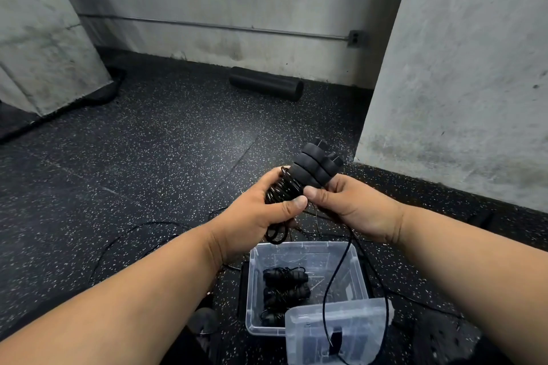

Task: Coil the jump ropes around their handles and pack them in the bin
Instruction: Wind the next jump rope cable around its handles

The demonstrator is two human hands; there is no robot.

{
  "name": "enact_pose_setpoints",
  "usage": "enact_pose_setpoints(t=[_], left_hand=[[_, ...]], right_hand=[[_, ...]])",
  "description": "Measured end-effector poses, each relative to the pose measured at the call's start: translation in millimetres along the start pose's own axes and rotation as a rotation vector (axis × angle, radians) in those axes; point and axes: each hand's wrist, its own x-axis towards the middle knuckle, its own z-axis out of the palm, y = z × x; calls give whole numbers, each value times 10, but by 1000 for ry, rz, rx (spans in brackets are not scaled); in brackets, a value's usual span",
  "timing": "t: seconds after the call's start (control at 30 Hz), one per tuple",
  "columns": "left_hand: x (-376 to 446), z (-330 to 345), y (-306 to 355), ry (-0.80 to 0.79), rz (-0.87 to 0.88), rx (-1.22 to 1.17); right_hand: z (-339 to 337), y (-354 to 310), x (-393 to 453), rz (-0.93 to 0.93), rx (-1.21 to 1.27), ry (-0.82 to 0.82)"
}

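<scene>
Two black ribbed foam handles [315, 164] of a jump rope are held side by side above the bin. My left hand [261, 216] grips their lower part, where thin black cord [281, 187] is coiled around them. My right hand [353, 210] pinches the handles from the right, thumb touching the left thumb. The loose end of the cord [335, 281] hangs down in a loop over the bin. The clear plastic bin [353, 261] stands on the floor below my hands and holds wrapped black jump ropes [284, 287].
The bin's clear lid [338, 332] leans over its near right corner. More black cord [124, 237] lies on the speckled rubber floor to the left. A black foam roller [267, 83] lies by the far wall. A concrete pillar [462, 68] stands at right.
</scene>
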Motion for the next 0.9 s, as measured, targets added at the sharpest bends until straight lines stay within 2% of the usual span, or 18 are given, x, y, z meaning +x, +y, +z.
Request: enact_pose_setpoints(t=[0.17,0.23,0.3,0.43,0.6,0.77,0.9], left_hand=[[-16,68,22,61,57,-75],[-16,89,31,78,84,-97],[-26,103,39,79,83,-117],[-41,120,28,31,54,-154],[-28,105,-6,25,34,-166],[-6,111,-7,84,34,-260],[-1,31,29,87,41,-69]], right_hand=[[69,-85,-6,-106,-379,176],[62,-110,1,-156,-443,249],[29,-116,11,-171,-384,260],[-113,-71,20,-160,87,131],[-166,63,64,-45,56,247],[-45,-22,20,-54,-377,186],[-56,-48,-1,-34,-512,246]])
